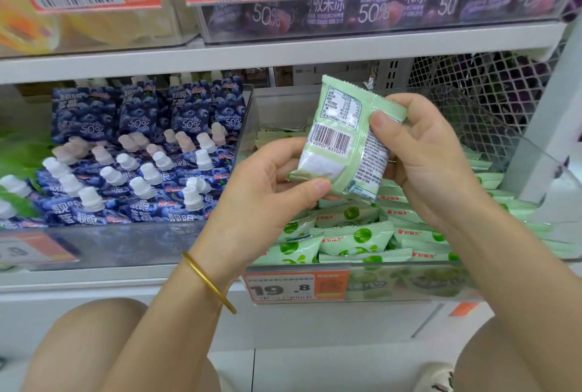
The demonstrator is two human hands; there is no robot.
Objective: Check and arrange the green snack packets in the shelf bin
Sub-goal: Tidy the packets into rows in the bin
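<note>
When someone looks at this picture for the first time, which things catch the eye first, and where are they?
In the centre, the left hand and the right hand hold up one pale green plastic snack packet, barcode side toward the camera. Just below, a clear plastic shelf bin holds many more green packets. To its left stand dark blue spouted pouches with white caps.

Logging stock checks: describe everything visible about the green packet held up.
The held packet is a pale green, glossy film pouch with crimped ends, its back facing the camera: nutrition table on top, white barcode label, fine print at right. Tilted, it hangs above the bin. The left hand pinches its lower corner; the right hand pinches its upper right edge.
</note>
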